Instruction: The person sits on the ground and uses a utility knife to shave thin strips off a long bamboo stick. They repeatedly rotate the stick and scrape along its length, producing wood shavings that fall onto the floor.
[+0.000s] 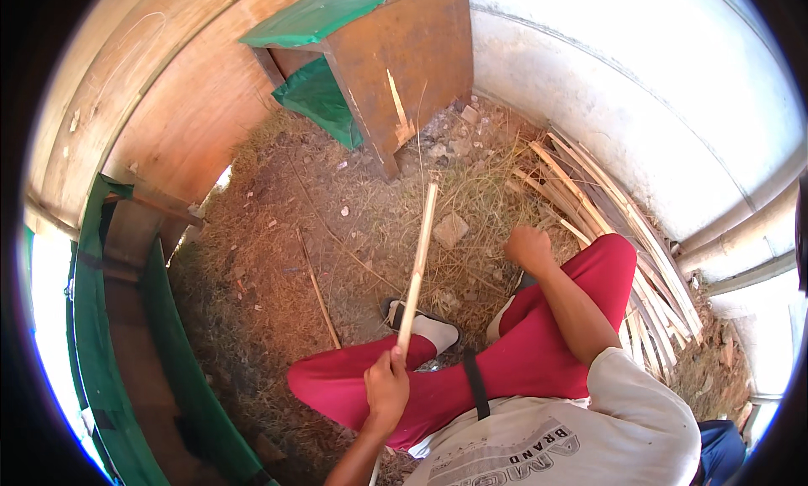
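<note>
My left hand [387,389] is closed round the lower end of a pale bamboo strip [418,271]. The strip slants up and slightly right over the ground, with its far end above the dry grass. Raised over my right knee, my right hand [528,249] is curled into a fist. Whatever it may hold is hidden. Beneath the bamboo strip shows one foot in a white sock and dark sandal [438,330].
A heap of long split strips [648,259] lies along the white wall at right. A wooden cabinet with a green cover [396,65] stands ahead. Green-edged boards [160,318] are at left. A thin stick [317,288] and a stone [450,230] lie on the ground.
</note>
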`<state>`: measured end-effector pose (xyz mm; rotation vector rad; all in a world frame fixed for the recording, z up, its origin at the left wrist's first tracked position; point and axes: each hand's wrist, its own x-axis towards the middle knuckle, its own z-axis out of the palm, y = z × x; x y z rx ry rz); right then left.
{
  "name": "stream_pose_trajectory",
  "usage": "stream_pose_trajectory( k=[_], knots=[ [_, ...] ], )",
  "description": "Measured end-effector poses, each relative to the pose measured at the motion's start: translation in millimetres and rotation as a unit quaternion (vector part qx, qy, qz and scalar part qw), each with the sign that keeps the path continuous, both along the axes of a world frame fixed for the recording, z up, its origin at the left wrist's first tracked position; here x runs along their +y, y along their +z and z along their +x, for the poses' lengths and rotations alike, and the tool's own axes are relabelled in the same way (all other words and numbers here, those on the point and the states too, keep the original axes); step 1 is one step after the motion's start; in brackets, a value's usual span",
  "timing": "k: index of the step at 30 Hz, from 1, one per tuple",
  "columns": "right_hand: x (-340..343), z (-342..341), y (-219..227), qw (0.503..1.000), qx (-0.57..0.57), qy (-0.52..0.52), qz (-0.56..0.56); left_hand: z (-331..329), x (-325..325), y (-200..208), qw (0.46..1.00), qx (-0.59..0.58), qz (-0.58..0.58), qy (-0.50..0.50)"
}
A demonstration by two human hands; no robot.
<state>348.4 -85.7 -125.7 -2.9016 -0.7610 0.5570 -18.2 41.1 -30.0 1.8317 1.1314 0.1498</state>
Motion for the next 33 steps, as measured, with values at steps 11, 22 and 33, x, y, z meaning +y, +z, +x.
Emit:
stream_pose_trajectory(
  k=[11, 22, 33],
  knots=[
    [20, -29, 55, 0.935, 0.063, 0.018, 0.348, 40, 5, 8, 0.991, 0.013, 0.131, -0.034],
    [15, -58, 44, 0.890, 0.029, 0.185, 0.415, 61, 3, -34, 0.998, -0.030, 0.044, -0.033],
    [15, -67, 39, 0.911, -0.042, 0.205, 0.356, 76, -6, -10, 0.935, -0.053, -0.341, 0.077]
  ],
)
